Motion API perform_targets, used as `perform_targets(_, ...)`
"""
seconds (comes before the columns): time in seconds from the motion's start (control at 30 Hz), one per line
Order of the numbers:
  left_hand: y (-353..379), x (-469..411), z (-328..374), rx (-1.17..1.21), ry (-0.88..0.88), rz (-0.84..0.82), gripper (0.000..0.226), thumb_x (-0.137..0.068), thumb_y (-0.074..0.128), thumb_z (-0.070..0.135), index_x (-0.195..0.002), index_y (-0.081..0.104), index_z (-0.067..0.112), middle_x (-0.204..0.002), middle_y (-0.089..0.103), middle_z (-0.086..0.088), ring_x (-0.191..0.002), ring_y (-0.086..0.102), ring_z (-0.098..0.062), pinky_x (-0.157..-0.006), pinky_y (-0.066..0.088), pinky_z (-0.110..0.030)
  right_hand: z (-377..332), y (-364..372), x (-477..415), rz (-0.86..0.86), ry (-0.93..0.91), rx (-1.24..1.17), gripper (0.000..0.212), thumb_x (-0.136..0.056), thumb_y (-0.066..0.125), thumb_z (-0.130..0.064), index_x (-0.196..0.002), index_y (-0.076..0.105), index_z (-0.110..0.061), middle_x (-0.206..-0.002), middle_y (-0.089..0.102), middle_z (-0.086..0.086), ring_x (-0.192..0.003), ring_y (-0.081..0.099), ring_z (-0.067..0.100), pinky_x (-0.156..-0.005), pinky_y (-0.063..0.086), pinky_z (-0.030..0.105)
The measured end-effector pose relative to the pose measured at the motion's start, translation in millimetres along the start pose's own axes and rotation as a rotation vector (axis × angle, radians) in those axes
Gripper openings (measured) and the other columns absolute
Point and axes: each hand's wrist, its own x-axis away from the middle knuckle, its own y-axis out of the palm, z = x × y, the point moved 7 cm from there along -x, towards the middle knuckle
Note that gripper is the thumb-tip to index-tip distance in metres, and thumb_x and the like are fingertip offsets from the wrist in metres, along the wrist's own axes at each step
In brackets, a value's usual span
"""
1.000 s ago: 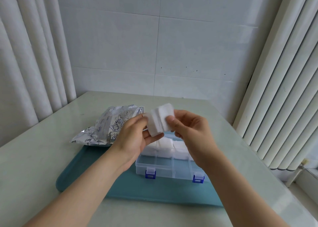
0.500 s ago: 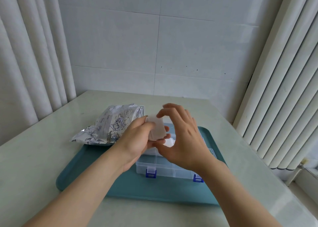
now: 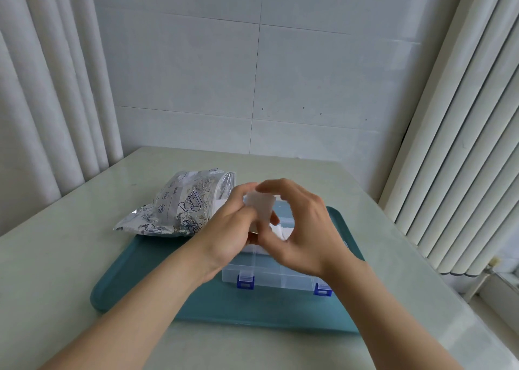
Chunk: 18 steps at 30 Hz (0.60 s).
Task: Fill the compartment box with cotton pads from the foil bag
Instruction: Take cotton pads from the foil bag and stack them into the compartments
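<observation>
A clear compartment box (image 3: 269,277) with two blue latches sits on a teal tray (image 3: 134,282). White cotton pads (image 3: 283,230) fill its far compartments, partly hidden by my hands. A silver foil bag (image 3: 179,206) lies at the tray's far left corner, its open mouth facing right. Above the box, my left hand (image 3: 230,229) and my right hand (image 3: 303,229) together pinch a small stack of white cotton pads (image 3: 259,208). The right hand's fingers arch over the stack's top and its thumb is below.
The tray lies on a pale table (image 3: 56,271) set in a corner. Curtains (image 3: 42,88) hang at the left, vertical blinds (image 3: 463,145) at the right, and a tiled wall stands behind.
The stack of pads came down from chest height toward the box. My right hand turned over so that its back faces me and its fingers curve over the pads.
</observation>
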Motion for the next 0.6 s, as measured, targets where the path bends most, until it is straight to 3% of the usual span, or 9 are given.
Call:
perform_targets(0.07,-0.9,0.9,1.2,-0.058,0.031,-0.002,0.056,-0.106,0.032,0.002,-0.152,0.039,0.033,-0.100,0.073,-0.016,-0.085,0.067,-0.022,-0.082,0.056,-0.041,10.3,-6.0,-1.5,0.057,0.149,-0.095,0.043,-0.089,0.069,-0.025,-0.132,0.065,-0.019,-0.104,0.072,-0.015,-0.100,0.068,0.005,-0.086,0.049,0.018)
perform_targets(0.13,-1.4,2.1,2.4,-0.127,0.057,0.006,0.058,-0.107,0.032,0.003,-0.155,0.033,0.036,-0.092,0.075,-0.014,-0.083,0.069,-0.022,-0.084,0.057,-0.041,21.3,-5.2,-2.7,0.032,0.267,-0.116,0.031,-0.093,0.070,-0.022,-0.124,0.073,-0.022,-0.098,0.075,-0.017,-0.095,0.070,0.002,-0.082,0.050,0.021)
perform_targets(0.2,-1.7,2.3,2.5,-0.206,0.091,0.034,0.053,-0.108,0.034,0.011,-0.155,0.034,0.037,-0.095,0.078,-0.007,-0.090,0.074,-0.022,-0.095,0.059,-0.045,30.4,-5.6,-2.6,0.016,0.344,-0.252,0.022,-0.094,0.071,-0.011,-0.112,0.078,-0.022,-0.091,0.079,-0.012,-0.085,0.073,0.005,-0.079,0.055,0.027)
perform_targets(0.3,-3.8,3.8,6.6,-0.427,0.197,0.116,0.047,-0.099,0.038,0.029,-0.145,0.045,0.037,-0.110,0.075,0.006,-0.103,0.070,-0.015,-0.099,0.055,-0.045,48.2,-16.2,0.8,0.103,0.518,-0.494,0.022,-0.095,0.068,-0.003,-0.105,0.079,-0.019,-0.093,0.080,0.000,-0.081,0.073,0.010,-0.069,0.055,0.019)
perform_targets(0.37,-1.1,6.2,10.9,-0.640,0.297,0.145,0.040,-0.102,0.042,0.019,-0.138,0.052,0.032,-0.116,0.070,0.011,-0.107,0.065,-0.006,-0.096,0.052,-0.032,66.6,-20.5,7.0,0.146,0.650,-0.462,0.024,-0.095,0.067,-0.006,-0.106,0.079,-0.024,-0.092,0.079,0.004,-0.077,0.074,0.013,-0.065,0.053,0.019)
perform_targets(0.43,5.0,8.6,9.5,-0.847,0.375,0.121,0.036,-0.103,0.046,0.010,-0.133,0.059,0.026,-0.122,0.067,0.011,-0.114,0.061,-0.003,-0.098,0.046,-0.022,85.9,-22.1,13.5,0.125,0.734,-0.333,0.025,-0.094,0.068,-0.008,-0.106,0.077,-0.028,-0.084,0.078,0.006,-0.077,0.075,0.022,-0.067,0.056,0.028)
perform_targets(0.5,11.2,9.3,3.8,-1.022,0.432,0.064,0.031,-0.103,0.046,0.014,-0.126,0.066,0.021,-0.124,0.067,0.010,-0.118,0.059,-0.007,-0.103,0.044,-0.024,97.1,-21.7,18.3,0.060,0.784,-0.235,0.023,-0.093,0.069,-0.009,-0.102,0.075,-0.028,-0.077,0.077,0.006,-0.074,0.074,0.025,-0.064,0.056,0.029)
perform_targets(0.6,17.1,9.2,-3.8,-1.113,0.446,-0.001,0.031,-0.104,0.044,0.026,-0.117,0.072,0.021,-0.119,0.070,0.011,-0.115,0.061,-0.010,-0.104,0.045,-0.030,99.6,-19.3,20.7,-0.046,0.774,-0.135,0.016,-0.092,0.071,-0.010,-0.099,0.074,-0.025,-0.071,0.074,0.011,-0.053,0.061,0.013,-0.047,0.044,0.019)
